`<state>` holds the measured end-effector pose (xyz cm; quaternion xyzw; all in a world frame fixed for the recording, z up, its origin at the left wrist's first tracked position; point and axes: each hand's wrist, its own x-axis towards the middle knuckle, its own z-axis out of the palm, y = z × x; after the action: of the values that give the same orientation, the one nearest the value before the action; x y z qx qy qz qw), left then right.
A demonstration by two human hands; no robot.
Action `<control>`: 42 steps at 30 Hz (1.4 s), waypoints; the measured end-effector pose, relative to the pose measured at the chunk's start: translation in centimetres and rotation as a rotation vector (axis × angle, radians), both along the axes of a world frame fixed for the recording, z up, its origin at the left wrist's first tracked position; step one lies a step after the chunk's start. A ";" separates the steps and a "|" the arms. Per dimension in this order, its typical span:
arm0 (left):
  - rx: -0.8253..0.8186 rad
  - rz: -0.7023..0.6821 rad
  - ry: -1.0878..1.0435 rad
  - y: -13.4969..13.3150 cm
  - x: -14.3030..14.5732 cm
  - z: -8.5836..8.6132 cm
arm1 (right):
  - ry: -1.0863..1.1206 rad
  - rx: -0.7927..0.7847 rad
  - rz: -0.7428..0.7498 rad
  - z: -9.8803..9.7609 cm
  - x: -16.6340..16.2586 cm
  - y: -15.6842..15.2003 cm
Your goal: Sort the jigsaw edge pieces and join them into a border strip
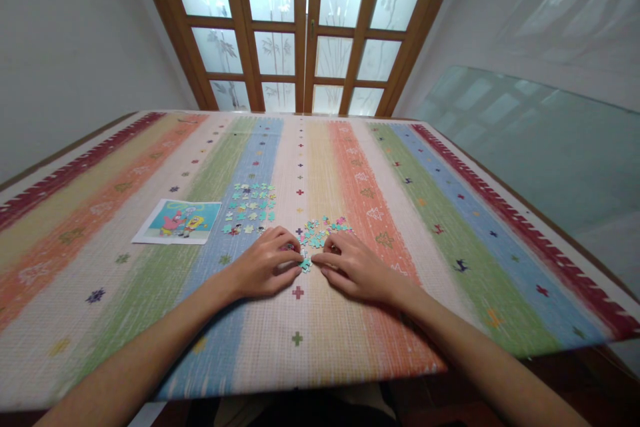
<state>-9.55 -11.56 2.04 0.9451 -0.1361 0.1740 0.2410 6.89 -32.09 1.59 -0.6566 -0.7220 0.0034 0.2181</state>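
My left hand [270, 263] rests on the tablecloth with its fingers closed in a pinch at a teal jigsaw piece [305, 266]. Just right of that piece is my right hand [353, 267], fingers curled together and the index tip close to its edge; whatever lies inside this hand is hidden. Directly beyond both hands spreads a loose pile of jigsaw pieces [315, 235], mostly teal with some pink and yellow. Farther left, several more teal pieces [253, 197] lie spaced apart in rows. Beside those rows is a printed cartoon picture [179, 222], flat on the cloth.
A striped tablecloth [297, 360] covers the wide table, whose near edge runs just before my body. Wooden doors with frosted panes [277, 53] stand past the far edge. A glass panel [530, 127] leans by the right wall.
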 end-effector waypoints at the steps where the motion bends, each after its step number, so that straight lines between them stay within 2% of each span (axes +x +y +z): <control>1: 0.000 0.001 -0.005 0.0 0.0 0.0 | 0.001 0.002 -0.001 0.0 0.0 0.0; 18: 0.013 -0.005 -0.043 0.3 -0.2 0.3 | 0.022 0.027 -0.006 0.0 0.1 0.0; 30: 0.037 0.008 -0.159 -0.7 0.0 0.1 | 0.305 -0.048 0.013 0.9 -0.2 0.1; 38: 0.103 -0.059 -0.212 -2.5 0.2 -0.3 | 0.514 -0.047 -0.013 1.0 -0.7 0.1; 42: 0.068 -0.088 -0.251 -2.4 0.3 -0.4 | 0.579 -0.063 -0.024 0.9 -0.8 0.0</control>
<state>-9.27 -13.97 1.64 0.9166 -0.2124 0.2756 0.1971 6.04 -32.07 2.47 -0.6432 -0.6214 0.2105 0.3948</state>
